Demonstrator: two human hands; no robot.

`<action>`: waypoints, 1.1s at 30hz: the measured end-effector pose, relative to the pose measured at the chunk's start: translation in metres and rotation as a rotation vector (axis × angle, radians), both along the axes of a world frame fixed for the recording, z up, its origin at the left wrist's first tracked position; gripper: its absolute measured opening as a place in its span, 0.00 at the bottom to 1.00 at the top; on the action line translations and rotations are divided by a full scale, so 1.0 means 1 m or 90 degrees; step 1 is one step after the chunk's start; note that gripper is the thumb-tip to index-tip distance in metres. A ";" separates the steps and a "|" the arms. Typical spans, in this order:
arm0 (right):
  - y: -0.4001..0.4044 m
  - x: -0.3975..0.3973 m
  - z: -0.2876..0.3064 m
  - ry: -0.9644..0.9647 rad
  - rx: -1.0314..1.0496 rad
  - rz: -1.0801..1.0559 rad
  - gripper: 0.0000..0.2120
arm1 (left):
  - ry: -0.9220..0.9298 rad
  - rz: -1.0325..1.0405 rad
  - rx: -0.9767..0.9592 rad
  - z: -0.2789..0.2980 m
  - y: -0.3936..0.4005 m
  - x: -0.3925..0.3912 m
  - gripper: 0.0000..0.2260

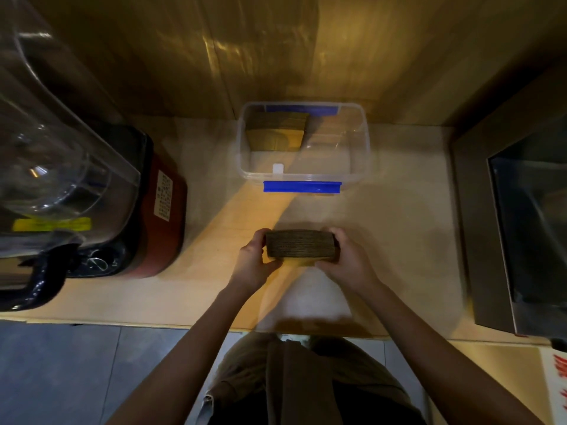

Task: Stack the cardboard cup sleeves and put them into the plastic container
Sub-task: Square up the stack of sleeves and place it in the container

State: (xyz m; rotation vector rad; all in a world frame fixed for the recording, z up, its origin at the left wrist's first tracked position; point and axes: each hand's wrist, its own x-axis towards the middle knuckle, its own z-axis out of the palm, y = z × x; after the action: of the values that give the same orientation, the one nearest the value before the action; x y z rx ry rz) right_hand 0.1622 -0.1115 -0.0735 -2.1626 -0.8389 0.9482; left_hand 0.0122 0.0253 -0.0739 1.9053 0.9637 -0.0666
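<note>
A thick stack of brown cardboard cup sleeves (300, 247) is held just above the wooden counter, edges facing up. My left hand (255, 261) grips its left end and my right hand (346, 259) grips its right end. Beyond it stands a clear plastic container (362, 161) with blue clip handles, its lid off. Another stack of sleeves (276, 130) lies inside the container at its back left. The container's right half holds nothing.
A blender with a clear jug and dark red base (159, 216) stands at the left. A dark metal appliance (515, 228) fills the right side. A wooden wall (276, 50) rises behind the container. The counter's front edge (122, 325) runs below my hands.
</note>
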 end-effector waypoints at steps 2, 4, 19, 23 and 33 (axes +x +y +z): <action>0.004 0.005 0.002 -0.020 -0.015 0.029 0.30 | 0.026 -0.033 -0.003 0.006 0.007 0.003 0.28; 0.007 0.011 0.006 -0.035 -0.028 0.054 0.31 | 0.045 -0.068 -0.009 0.013 0.016 0.006 0.30; 0.113 0.082 0.073 -0.143 0.092 0.030 0.26 | -0.070 -0.082 0.157 0.089 0.130 0.081 0.26; 0.134 0.090 0.066 -0.159 0.095 0.016 0.26 | -0.049 -0.049 0.161 0.080 0.142 0.098 0.26; 0.165 0.098 0.032 -0.167 -0.020 0.053 0.26 | 0.117 -0.101 0.347 0.040 0.158 0.113 0.27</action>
State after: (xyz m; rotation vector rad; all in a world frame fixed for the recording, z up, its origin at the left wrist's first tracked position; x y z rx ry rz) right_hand 0.2597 0.0535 -0.0414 -2.3273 -1.0516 0.7298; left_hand 0.1252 0.1829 -0.0339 2.5116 1.0204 -0.0782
